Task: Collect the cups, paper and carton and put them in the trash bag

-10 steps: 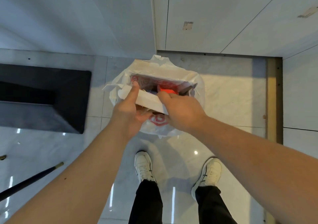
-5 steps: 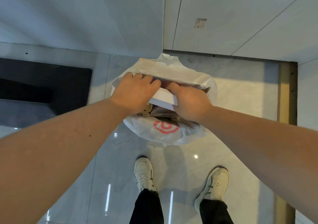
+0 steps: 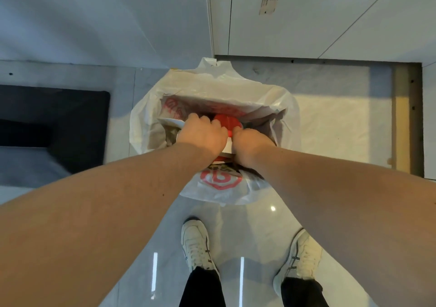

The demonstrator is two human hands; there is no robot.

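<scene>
I see a glossy pale tiled floor, a black mat off to the left, white sneakers below, and a small label on the wall panel.

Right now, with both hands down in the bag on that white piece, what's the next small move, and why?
Probably keep pressing down, then let go. Both the left hand and the right hand are curled on the white carton inside the mouth of the trash bag, beside a red item. The carton's edge looks near rim level, so it seems not fully seated.
</scene>
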